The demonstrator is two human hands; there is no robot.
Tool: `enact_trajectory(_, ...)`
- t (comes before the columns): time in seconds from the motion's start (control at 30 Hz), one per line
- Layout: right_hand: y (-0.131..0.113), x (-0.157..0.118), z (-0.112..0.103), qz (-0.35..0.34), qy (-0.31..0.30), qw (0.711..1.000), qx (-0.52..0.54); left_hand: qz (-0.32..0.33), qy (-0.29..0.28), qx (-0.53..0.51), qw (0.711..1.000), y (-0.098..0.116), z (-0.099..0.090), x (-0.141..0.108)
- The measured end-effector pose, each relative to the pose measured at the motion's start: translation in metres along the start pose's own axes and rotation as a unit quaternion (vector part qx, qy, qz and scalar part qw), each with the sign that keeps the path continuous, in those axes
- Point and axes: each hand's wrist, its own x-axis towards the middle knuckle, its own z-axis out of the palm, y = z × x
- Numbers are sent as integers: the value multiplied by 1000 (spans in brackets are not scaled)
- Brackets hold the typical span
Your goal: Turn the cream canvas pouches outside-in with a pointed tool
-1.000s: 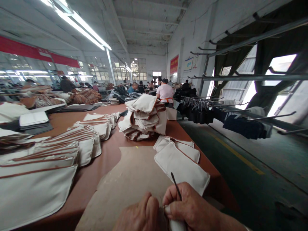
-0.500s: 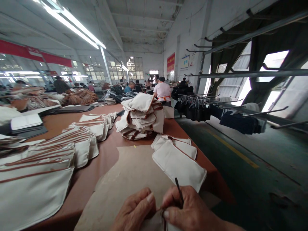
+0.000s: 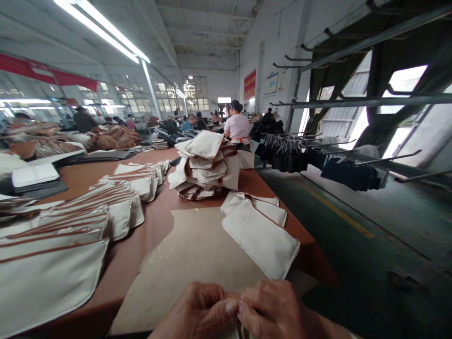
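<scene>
My left hand point(image 3: 197, 310) and my right hand point(image 3: 270, 308) meet at the bottom of the view, thumbs and fingers pinched together. Between and below them shows a sliver of a cream fabric piece point(image 3: 231, 332) with a dark edge; my hands hide most of it. No tool can be seen in my right hand. Just beyond lies a sheet of tan board point(image 3: 187, 263). Flat cream pouches with brown trim point(image 3: 261, 238) overlap at its right edge.
A tall pile of cream pouches point(image 3: 208, 165) stands behind the board on the brown-covered table point(image 3: 155, 235). Fanned rows of cream pouches point(image 3: 45, 278) fill the left. A metal rack point(image 3: 332, 101) with hooks stands right, past the table edge. A person in a pink shirt point(image 3: 236, 127) is farther back.
The thin dark tool that stuck up from my right hand is out of sight. My right fingers have closed in against my left hand. The view has shifted slightly.
</scene>
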Motion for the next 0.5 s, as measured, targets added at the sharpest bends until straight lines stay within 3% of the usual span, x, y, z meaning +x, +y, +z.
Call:
enact_trajectory(0.13,1,-3,10,-4,49,999,-19,3,-81,5,997,15,2,-3)
enact_trajectory(0.2,1,-5,15,21,67,997,20,20,-83,28,996,21,3,-6)
enact_trajectory(0.27,1,-6,12,80,68,987,125,26,-66,67,995,23,4,-8)
enact_trajectory(0.33,3,-1,2,212,5,933,292,20,-43,131,990,21,4,-9)
enact_trajectory(0.43,6,13,-19,386,-125,789,462,30,14,212,977,19,3,-10)
enact_trajectory(0.47,7,19,-24,401,-150,769,475,37,29,225,973,19,4,-10)
enact_trajectory(0.5,8,24,-28,399,-163,768,474,43,43,231,971,19,4,-11)
